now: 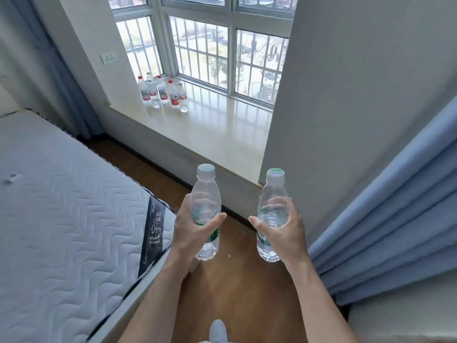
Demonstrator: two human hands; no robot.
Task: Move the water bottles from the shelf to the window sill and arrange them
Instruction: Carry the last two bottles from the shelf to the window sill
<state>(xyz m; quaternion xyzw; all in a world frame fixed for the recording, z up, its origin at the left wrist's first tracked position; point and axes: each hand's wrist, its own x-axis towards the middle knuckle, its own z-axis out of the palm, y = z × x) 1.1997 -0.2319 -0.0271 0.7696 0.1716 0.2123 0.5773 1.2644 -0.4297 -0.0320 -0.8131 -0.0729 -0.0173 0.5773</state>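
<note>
L hand (192,229) grip curled round L bottle (205,194) midbody; R hand (284,229) likewise R bottle (273,190); both upright.

The pale window sill (210,134) is carrying a small group of upright water bottles (174,95), which are standing close together at its far left end.

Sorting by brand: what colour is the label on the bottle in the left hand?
The bottle has a green label; head view.
</note>
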